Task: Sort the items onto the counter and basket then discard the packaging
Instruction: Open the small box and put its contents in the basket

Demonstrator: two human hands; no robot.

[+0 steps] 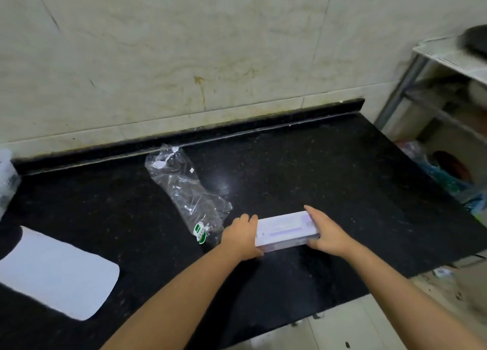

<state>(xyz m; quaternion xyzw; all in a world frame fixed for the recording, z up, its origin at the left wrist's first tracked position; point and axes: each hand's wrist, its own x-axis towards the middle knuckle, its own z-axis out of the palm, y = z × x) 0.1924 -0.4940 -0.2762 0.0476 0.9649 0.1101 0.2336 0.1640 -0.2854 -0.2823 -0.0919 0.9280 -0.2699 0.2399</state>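
A long white box with pale purple print (pixel 286 231) lies on the black stone counter (pixel 329 170), near its front right. My left hand (pixel 241 237) grips the box's left end and my right hand (pixel 325 233) grips its right end. Just left of the box a crumpled clear plastic bag with a green and white label (pixel 184 189) stretches toward the back wall. No basket is in sight.
A white rounded sheet or board (pixel 58 273) lies at the counter's front left. Something clear and plastic (pixel 6 181) sits at the far left edge. Beyond the counter's right end stand a metal rack (pixel 434 86) and bags on the floor (pixel 453 181).
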